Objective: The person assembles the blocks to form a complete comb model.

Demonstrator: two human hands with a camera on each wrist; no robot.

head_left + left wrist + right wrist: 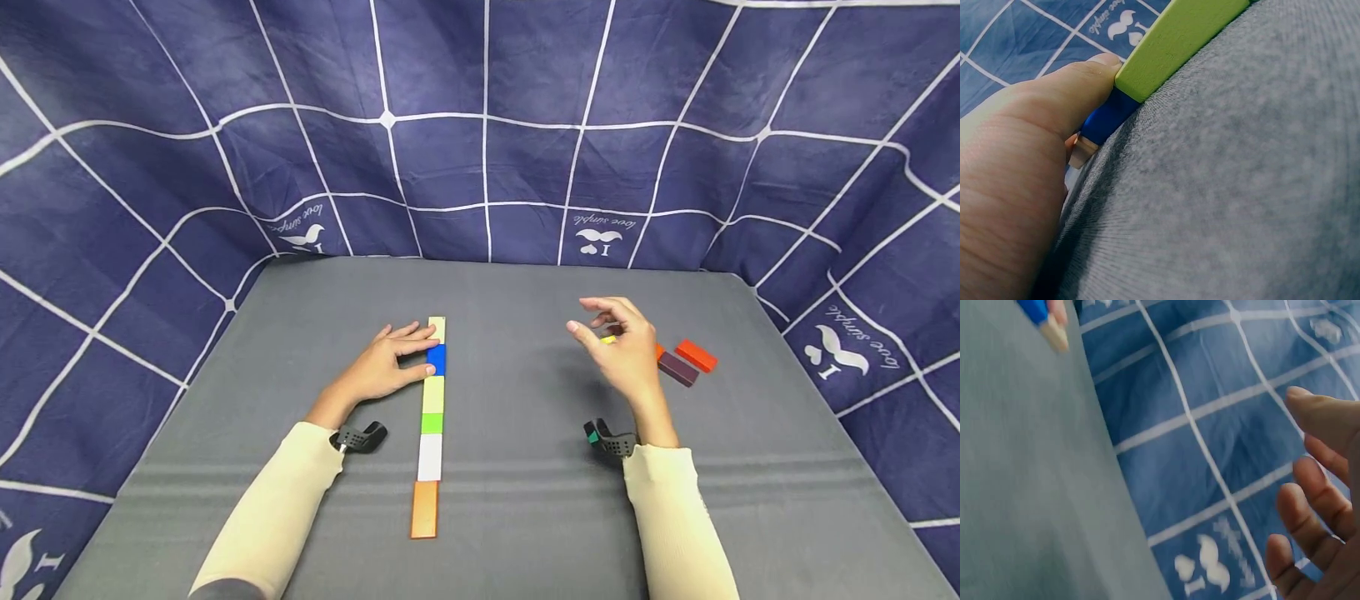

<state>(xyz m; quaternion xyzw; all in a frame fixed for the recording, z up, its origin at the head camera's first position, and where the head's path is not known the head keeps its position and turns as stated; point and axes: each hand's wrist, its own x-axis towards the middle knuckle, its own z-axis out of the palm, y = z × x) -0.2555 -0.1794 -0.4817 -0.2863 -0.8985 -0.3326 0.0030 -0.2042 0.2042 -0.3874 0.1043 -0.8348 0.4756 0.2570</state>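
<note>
A straight row of flat coloured blocks runs away from me in the head view: orange (424, 510), white (431, 457), green (432, 423), pale yellow (433, 396), blue (439, 360) and cream (438, 323). My left hand (386, 362) lies along the row's left side, fingers extended, with the thumb and index fingertips touching the blue block. The left wrist view has the thumb (1085, 81) at the seam between the blue block (1109, 119) and the yellow-green one (1179, 47). Raised over the table, my right hand (628, 354) has loosely bent fingers with nothing between them.
Beyond and right of the right hand lie a red block (696, 356), a dark purple block (678, 369) and a partly hidden yellow piece (609, 339). Grey cloth (517, 500) covers the table. Blue checked curtains (525, 158) hang at the back and both sides.
</note>
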